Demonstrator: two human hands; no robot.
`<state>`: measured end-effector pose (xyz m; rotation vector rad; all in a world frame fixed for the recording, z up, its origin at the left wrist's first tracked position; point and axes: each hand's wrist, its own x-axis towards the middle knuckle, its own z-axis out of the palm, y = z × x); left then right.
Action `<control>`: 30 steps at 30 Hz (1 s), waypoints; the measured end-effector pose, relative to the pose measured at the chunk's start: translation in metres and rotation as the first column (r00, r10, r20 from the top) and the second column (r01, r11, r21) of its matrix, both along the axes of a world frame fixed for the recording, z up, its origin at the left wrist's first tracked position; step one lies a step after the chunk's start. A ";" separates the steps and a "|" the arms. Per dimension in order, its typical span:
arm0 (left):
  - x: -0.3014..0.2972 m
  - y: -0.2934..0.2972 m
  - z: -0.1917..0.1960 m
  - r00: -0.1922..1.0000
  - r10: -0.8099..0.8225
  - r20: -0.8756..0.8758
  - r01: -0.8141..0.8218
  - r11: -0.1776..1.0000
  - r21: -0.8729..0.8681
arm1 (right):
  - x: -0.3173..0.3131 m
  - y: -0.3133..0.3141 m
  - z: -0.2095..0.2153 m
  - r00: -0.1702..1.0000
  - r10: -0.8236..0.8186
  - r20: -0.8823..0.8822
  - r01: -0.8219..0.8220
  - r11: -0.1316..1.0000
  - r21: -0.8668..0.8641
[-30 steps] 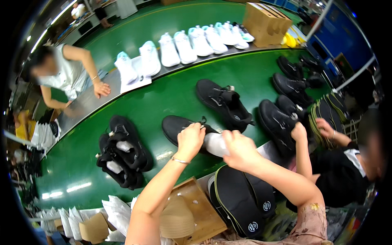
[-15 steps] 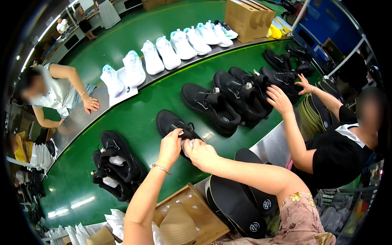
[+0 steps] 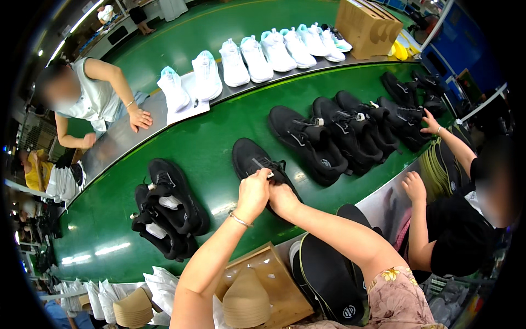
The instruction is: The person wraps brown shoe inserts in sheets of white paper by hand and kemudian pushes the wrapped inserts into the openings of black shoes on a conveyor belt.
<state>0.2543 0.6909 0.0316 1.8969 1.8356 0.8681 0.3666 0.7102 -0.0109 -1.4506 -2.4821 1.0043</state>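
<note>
A black sneaker (image 3: 249,154) lies on the green table in front of me, its toe pointing away and to the left. My left hand (image 3: 254,193) is closed at its tongue, where a small white tag shows beside the fingertips. My right hand (image 3: 282,200) reaches into the shoe's opening, its fingers hidden inside and behind the left hand. To the left rests a pair of black sneakers (image 3: 170,205) with white stuffing in the openings. Several more black sneakers (image 3: 307,142) stand in a row to the right.
White sneakers (image 3: 235,66) line the far metal ledge, ending near a cardboard box (image 3: 364,27). Close to me are a box of tan shaped inserts (image 3: 246,299) and stacked black insoles (image 3: 334,274). One person leans on the ledge at left; a co-worker's hands (image 3: 415,186) are at right.
White stuffing that showed by my right hand is out of sight, and that hand sits deeper in the shoe. The co-worker's nearer hand has drawn back from the black sneakers. My view has shifted.
</note>
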 end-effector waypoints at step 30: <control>-0.138 -0.402 0.111 0.581 0.532 0.616 -0.527 0.823 -0.214 | -0.034 -0.386 0.134 0.928 0.126 -0.351 -0.204 0.960 -0.195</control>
